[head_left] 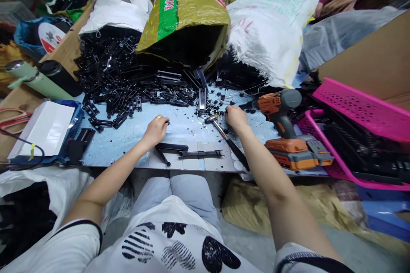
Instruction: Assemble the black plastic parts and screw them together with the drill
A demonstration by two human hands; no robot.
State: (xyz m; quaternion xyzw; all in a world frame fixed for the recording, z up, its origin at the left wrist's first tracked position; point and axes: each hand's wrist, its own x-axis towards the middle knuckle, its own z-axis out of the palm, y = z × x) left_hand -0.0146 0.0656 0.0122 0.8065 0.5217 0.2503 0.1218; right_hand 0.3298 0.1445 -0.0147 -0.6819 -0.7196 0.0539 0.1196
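My left hand (156, 130) is closed above the blue work surface, with a small black part (167, 123) showing at its fingertips. My right hand (237, 117) is closed among small loose black parts and screws (218, 101); what its fingers hold, if anything, is hidden. Just left of the right hand lies a hammer (232, 147), its head by the small parts and its black handle toward me. Nearer the front edge, between my arms, are black flat bars (200, 154), two of them joined at an angle.
An orange cordless drill (282, 128) stands right of my right hand, beside a pink basket (355, 98) of black parts. Black pieces (112, 76) pile up at the back left, under open sacks (188, 13). A green bottle (40, 81) lies left. A co-worker's hand (339, 3) shows at upper right.
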